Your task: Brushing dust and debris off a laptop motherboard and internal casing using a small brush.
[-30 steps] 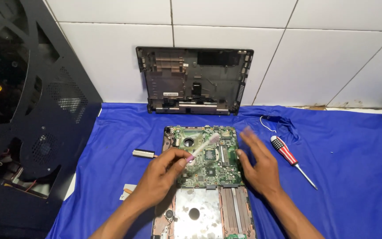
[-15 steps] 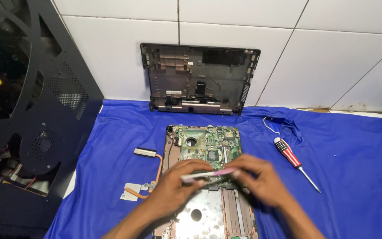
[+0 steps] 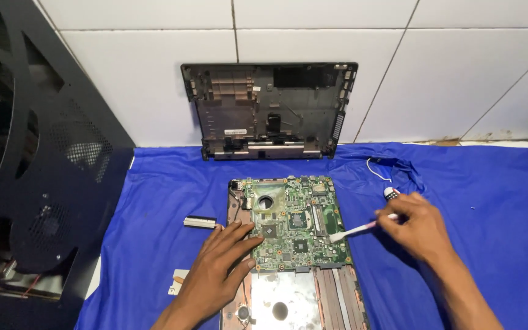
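A green laptop motherboard [image 3: 291,220] lies on a blue cloth, resting on a metal laptop chassis [image 3: 294,302]. My left hand [image 3: 218,269] lies flat with fingers spread on the board's lower left corner and holds nothing. My right hand [image 3: 420,229] grips a thin white stick-like tool [image 3: 355,231], whose tip touches the board's right edge. A red-handled screwdriver [image 3: 389,193] peeks out just behind my right hand.
A dark laptop bottom cover [image 3: 268,110] leans against the white tiled wall. A black perforated computer case panel [image 3: 38,165] stands at the left. A small metal part [image 3: 200,222] lies left of the board, a white wire [image 3: 377,171] lies to the right.
My right hand took the white tool and moved out to the right of the board. My left hand let go of it and settled flat on the board's left corner.
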